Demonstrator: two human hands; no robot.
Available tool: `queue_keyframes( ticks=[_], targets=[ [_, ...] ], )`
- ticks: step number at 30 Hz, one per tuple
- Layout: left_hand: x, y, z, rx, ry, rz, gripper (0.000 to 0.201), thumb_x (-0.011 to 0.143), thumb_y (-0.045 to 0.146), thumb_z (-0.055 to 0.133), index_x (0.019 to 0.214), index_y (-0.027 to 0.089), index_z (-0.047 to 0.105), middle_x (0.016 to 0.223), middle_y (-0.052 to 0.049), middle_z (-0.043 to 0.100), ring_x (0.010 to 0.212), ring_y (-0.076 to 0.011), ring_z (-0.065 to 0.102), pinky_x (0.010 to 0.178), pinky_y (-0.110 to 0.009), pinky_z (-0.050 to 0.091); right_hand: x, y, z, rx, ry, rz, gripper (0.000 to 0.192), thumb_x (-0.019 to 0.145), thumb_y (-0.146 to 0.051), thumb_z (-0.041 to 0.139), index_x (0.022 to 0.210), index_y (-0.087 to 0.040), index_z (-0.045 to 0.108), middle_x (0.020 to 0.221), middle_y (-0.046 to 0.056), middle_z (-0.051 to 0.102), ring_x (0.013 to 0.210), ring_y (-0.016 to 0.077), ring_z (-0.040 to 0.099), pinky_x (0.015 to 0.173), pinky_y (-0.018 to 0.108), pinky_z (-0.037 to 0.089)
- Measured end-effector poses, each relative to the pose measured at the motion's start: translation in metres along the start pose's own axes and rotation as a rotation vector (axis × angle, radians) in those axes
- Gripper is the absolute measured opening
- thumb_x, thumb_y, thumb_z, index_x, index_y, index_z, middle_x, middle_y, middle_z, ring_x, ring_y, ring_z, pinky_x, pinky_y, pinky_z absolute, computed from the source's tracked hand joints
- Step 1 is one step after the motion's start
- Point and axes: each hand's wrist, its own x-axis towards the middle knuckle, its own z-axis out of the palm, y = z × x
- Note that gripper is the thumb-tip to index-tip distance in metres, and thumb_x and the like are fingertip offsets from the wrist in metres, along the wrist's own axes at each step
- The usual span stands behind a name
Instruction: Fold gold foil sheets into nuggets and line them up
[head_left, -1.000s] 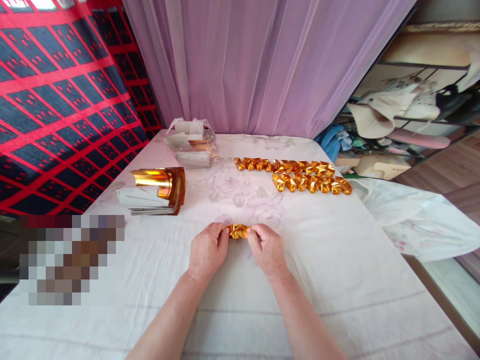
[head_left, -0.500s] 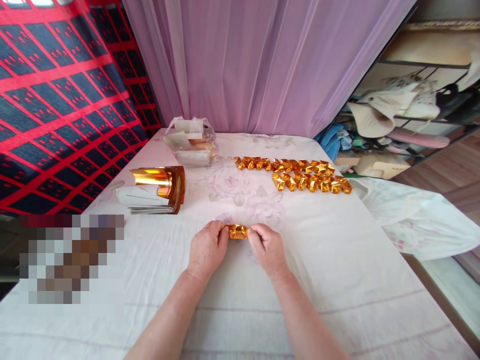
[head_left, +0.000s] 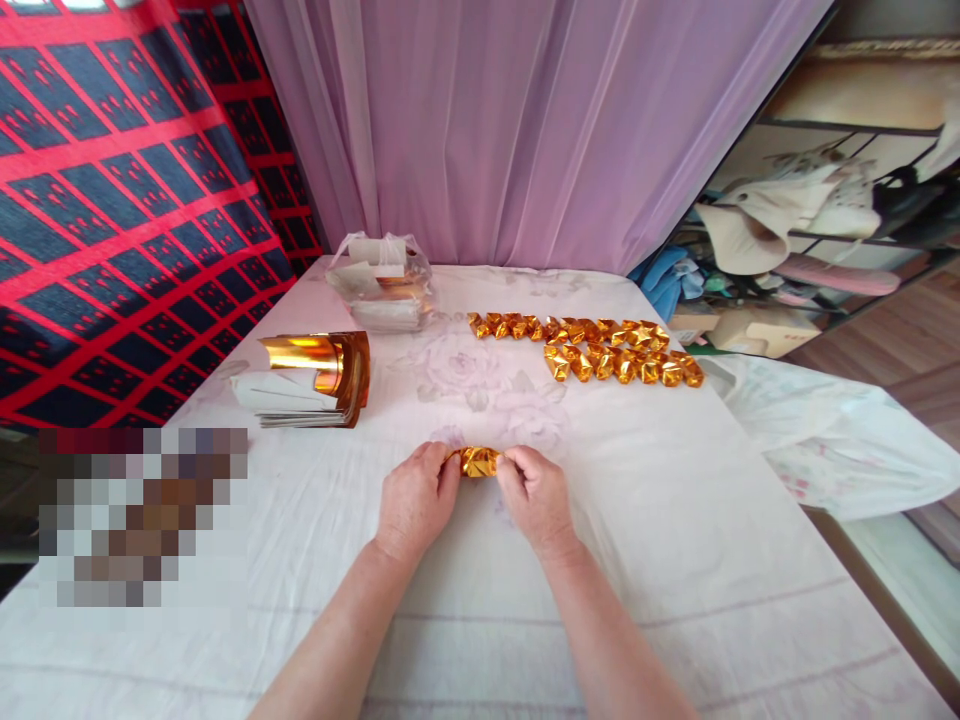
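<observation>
A crumpled gold foil piece sits low over the white floral cloth, pinched at its left end by my left hand and at its right end by my right hand. Both hands rest on the cloth, fingers closed on the foil. Farther back lie two rows of several folded gold foil pieces. At the left stands a stack of flat gold foil sheets, its top sheets curled up.
A clear plastic bag of more sheets lies at the back left. A pink curtain hangs behind the table, a red and dark patterned fabric at the left. Shelves with clothes stand at the right, beyond the table's edge.
My fingers have drawn slightly closer together on the foil piece, squeezing it a little shorter. Nothing else has moved.
</observation>
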Motion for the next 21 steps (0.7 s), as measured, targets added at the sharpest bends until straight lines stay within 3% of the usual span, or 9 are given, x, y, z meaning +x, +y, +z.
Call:
queue_keyframes(
  ticks=[13, 21],
  targets=[
    [0.0024, -0.0058, 0.0021, -0.088, 0.065, 0.013, 0.019, 0.094, 0.026, 0.045, 0.084, 0.021, 0.06, 0.079, -0.002, 0.067, 0.074, -0.0167, 0.063, 0.065, -0.027, 0.043, 0.0007, 0.0026, -0.0014, 0.013, -0.054, 0.038, 0.033, 0.089, -0.031, 0.042, 0.056, -0.024, 0.043, 0.052, -0.003, 0.05, 0.051, 0.0125, 0.045, 0.054, 0.024, 0.032],
    [0.0013, -0.0041, 0.0015, -0.086, 0.042, 0.03, 0.018, 0.094, 0.024, 0.047, 0.083, 0.021, 0.061, 0.08, -0.002, 0.066, 0.075, -0.0162, 0.063, 0.066, -0.026, 0.043, 0.0023, 0.0011, -0.0043, 0.008, -0.104, 0.0, 0.035, 0.09, -0.03, 0.039, 0.056, -0.024, 0.041, 0.053, -0.002, 0.05, 0.051, 0.0121, 0.044, 0.054, 0.025, 0.031]
  ],
)
